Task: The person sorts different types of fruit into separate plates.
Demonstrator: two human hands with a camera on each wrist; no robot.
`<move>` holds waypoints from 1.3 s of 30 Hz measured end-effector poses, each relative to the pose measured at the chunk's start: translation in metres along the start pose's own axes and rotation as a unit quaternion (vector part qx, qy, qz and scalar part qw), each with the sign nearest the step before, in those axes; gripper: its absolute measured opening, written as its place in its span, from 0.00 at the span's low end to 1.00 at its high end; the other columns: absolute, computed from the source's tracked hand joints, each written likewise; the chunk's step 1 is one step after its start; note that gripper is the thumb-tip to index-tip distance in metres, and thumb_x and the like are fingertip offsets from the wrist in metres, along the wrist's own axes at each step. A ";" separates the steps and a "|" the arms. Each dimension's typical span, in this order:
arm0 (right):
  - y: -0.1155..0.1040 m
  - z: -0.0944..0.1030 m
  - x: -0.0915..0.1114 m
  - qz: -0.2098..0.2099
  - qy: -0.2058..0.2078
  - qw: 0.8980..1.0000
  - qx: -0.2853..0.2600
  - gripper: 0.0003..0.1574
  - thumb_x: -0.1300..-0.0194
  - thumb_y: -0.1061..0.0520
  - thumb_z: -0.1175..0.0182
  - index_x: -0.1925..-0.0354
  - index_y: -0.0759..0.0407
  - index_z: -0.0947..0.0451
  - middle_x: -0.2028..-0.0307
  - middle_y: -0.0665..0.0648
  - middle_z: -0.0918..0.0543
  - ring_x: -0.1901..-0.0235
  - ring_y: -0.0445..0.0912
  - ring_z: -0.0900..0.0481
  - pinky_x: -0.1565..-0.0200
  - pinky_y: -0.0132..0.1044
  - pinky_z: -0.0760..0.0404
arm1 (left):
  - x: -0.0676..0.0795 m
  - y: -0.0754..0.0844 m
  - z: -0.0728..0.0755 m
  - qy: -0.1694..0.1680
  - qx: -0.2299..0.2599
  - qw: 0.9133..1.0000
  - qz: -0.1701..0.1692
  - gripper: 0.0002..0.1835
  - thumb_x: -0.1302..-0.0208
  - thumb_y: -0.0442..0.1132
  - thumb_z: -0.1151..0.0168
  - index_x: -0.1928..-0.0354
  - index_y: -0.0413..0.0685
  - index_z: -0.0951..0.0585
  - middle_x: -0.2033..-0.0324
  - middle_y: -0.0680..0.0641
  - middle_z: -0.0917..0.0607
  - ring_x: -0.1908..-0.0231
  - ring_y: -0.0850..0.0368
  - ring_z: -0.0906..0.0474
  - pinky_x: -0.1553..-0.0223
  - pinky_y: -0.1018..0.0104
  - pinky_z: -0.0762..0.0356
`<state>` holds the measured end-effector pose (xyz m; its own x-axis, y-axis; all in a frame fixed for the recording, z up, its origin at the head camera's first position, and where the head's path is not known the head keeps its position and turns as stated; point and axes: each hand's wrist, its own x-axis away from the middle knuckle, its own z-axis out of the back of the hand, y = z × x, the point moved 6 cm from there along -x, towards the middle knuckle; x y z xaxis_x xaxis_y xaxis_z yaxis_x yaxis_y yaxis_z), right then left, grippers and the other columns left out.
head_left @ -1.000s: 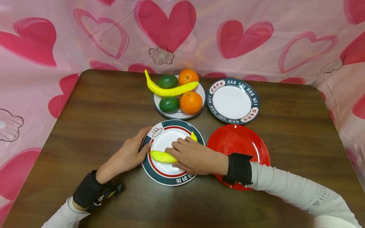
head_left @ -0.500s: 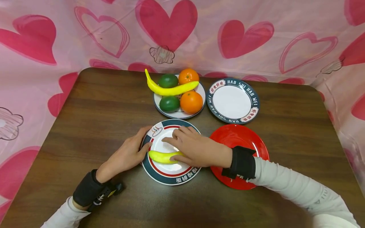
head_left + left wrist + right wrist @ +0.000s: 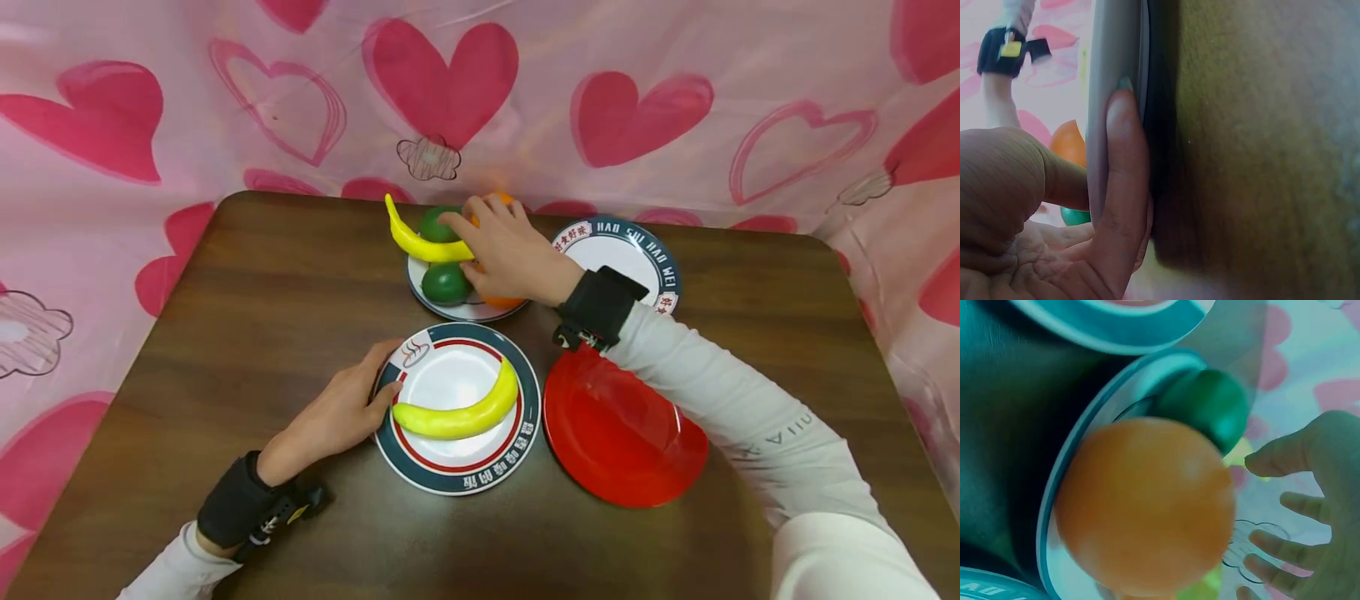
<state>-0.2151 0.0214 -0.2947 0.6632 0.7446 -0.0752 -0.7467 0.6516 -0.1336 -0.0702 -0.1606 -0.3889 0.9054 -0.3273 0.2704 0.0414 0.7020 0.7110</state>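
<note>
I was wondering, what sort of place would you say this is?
Probably a staged recording corner: a brown table, a pink heart-print sheet behind it, and a black band on each wrist.

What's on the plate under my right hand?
A banana, two green fruits and two oranges. In the head view, the right hand hides one banana end and parts of both oranges.

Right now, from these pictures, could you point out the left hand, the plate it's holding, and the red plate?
Left hand (image 3: 341, 408): head view, on the back of the hand.
Held plate (image 3: 446, 375): head view, on its bare white centre.
Red plate (image 3: 611, 442): head view, on its bare inner surface.
</note>
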 end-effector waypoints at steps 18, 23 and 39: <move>0.013 -0.023 -0.032 -0.043 -0.134 0.989 0.034 0.35 0.41 0.53 0.45 0.34 0.48 0.34 0.49 0.58 0.31 0.46 0.53 0.38 0.44 0.52 0.40 | -0.004 -0.003 0.002 -0.005 0.010 1.000 0.007 0.36 0.32 0.47 0.43 0.26 0.56 0.45 0.35 0.38 0.28 0.46 0.46 0.23 0.47 0.48 0.23; 0.012 -0.025 -0.037 -0.049 -0.144 0.988 0.026 0.30 0.41 0.54 0.41 0.39 0.50 0.32 0.55 0.56 0.26 0.50 0.52 0.34 0.46 0.51 0.40 | -0.005 -0.003 0.002 -0.006 0.011 1.000 0.003 0.35 0.32 0.48 0.43 0.26 0.57 0.44 0.35 0.39 0.28 0.45 0.46 0.24 0.47 0.49 0.23; 0.007 -0.029 -0.038 -0.033 -0.124 0.991 0.033 0.36 0.38 0.52 0.45 0.32 0.51 0.38 0.47 0.56 0.26 0.49 0.52 0.31 0.41 0.56 0.39 | -0.002 -0.010 0.006 -0.004 0.007 1.000 0.015 0.36 0.33 0.48 0.43 0.26 0.58 0.45 0.34 0.38 0.30 0.45 0.45 0.24 0.49 0.49 0.22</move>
<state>-0.2441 -0.0060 -0.3211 0.6838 0.7079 0.1770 -0.7096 0.7016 -0.0649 -0.0751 -0.1705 -0.3923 0.9029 -0.3113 0.2964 0.0091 0.7032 0.7110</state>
